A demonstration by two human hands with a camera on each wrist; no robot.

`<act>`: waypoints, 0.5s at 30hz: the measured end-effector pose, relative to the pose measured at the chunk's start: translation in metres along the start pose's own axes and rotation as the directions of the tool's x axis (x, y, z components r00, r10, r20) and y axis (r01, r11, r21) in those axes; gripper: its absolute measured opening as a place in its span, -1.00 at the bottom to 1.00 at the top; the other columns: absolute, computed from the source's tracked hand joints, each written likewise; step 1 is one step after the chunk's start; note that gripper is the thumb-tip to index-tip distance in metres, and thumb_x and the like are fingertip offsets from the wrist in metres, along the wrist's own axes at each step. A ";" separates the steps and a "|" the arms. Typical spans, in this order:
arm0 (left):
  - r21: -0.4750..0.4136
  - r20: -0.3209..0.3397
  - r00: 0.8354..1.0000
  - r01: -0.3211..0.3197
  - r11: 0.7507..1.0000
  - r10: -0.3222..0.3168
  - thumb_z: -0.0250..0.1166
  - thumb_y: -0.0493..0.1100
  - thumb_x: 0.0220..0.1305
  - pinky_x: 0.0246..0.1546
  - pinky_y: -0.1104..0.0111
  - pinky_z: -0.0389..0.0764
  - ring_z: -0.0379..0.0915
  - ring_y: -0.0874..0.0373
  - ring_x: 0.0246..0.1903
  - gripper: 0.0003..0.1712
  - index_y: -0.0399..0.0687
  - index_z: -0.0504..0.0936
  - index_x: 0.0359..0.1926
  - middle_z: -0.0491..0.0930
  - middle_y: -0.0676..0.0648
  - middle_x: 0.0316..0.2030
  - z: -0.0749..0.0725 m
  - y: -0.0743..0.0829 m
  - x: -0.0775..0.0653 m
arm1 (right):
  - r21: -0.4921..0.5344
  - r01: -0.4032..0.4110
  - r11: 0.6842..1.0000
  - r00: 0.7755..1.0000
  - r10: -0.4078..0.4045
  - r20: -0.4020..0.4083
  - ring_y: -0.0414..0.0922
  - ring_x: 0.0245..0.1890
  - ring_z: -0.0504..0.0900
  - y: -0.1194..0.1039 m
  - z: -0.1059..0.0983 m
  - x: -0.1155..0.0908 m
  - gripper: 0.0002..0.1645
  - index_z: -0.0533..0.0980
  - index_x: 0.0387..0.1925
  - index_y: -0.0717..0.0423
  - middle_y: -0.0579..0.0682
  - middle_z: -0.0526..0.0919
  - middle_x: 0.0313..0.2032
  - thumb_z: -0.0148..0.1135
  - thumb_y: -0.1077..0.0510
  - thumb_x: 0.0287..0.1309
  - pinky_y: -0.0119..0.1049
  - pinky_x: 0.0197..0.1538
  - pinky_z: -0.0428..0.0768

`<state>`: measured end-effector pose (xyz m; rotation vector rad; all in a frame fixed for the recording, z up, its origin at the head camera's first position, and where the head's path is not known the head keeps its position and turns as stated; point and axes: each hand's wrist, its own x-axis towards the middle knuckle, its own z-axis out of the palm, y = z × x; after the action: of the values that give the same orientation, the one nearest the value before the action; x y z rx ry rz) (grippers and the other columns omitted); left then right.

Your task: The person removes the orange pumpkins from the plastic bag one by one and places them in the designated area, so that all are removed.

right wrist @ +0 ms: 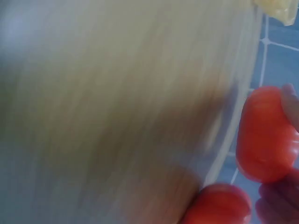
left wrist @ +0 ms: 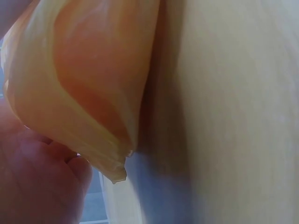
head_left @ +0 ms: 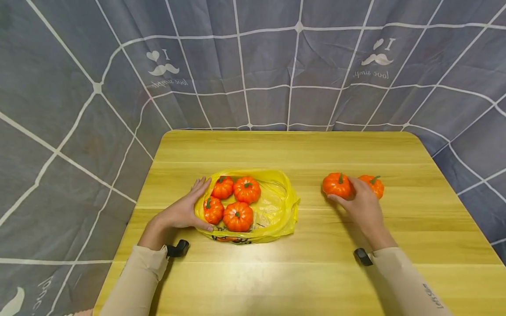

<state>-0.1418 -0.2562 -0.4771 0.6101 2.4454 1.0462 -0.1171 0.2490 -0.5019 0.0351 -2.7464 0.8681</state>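
My left hand (head_left: 182, 211) holds the left side of a yellow plastic bag (head_left: 276, 211), thumb at the near rim and fingers at the far side. Inside the open bag sit several small orange pumpkins (head_left: 238, 217) with green stems. On the right, my right hand (head_left: 364, 211) grips another pumpkin (head_left: 336, 185) between thumb and fingers; in the right wrist view this pumpkin (right wrist: 266, 135) appears raised off the table. A further pumpkin (head_left: 373, 186) lies just beyond that hand, partly hidden by it. The left wrist view shows the bag's side (left wrist: 93, 70) with orange showing through.
Everything rests on a yellow wood-grain table (head_left: 253, 281) with rounded far corners. A grey-blue curtain (head_left: 269, 66) with white grid lines hangs behind and on both sides. Black straps or mounts (head_left: 178, 249) sit at the wrists.
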 end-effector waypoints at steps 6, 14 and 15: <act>-0.004 0.003 1.000 0.001 1.000 -0.001 0.73 0.06 -0.22 0.38 -0.30 -0.26 -0.63 -0.20 0.52 0.61 -0.02 -0.24 0.63 -0.43 -0.26 0.58 0.001 0.000 -0.002 | -0.084 0.050 0.995 0.997 -0.045 0.065 0.36 0.11 0.44 0.008 -0.004 0.000 -0.05 0.38 0.25 0.40 0.41 0.52 0.08 0.61 -0.05 -0.02 0.34 0.09 0.43; 0.020 0.001 1.000 -0.001 1.000 0.001 0.71 0.10 -0.21 0.38 -0.30 -0.25 -0.61 -0.22 0.52 0.60 -0.01 -0.24 0.63 -0.42 -0.27 0.58 -0.001 0.000 -0.001 | -0.047 -0.044 0.998 0.994 0.048 0.094 0.48 0.18 0.36 0.004 -0.013 0.003 0.33 0.05 0.50 0.38 0.57 0.36 0.22 0.62 -0.12 -0.06 0.42 0.14 0.35; 0.024 0.003 1.000 -0.001 1.000 0.001 0.71 0.11 -0.21 0.38 -0.29 -0.25 -0.61 -0.22 0.52 0.60 -0.01 -0.24 0.63 -0.42 -0.27 0.57 -0.002 0.000 0.000 | -0.037 -0.046 0.998 0.995 0.049 0.083 0.48 0.17 0.37 0.002 -0.013 0.003 0.35 0.04 0.51 0.37 0.57 0.37 0.22 0.63 -0.13 -0.07 0.41 0.14 0.36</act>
<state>-0.1426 -0.2571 -0.4761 0.6200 2.4583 1.0171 -0.1172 0.2584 -0.4923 -0.0010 -2.8515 0.8486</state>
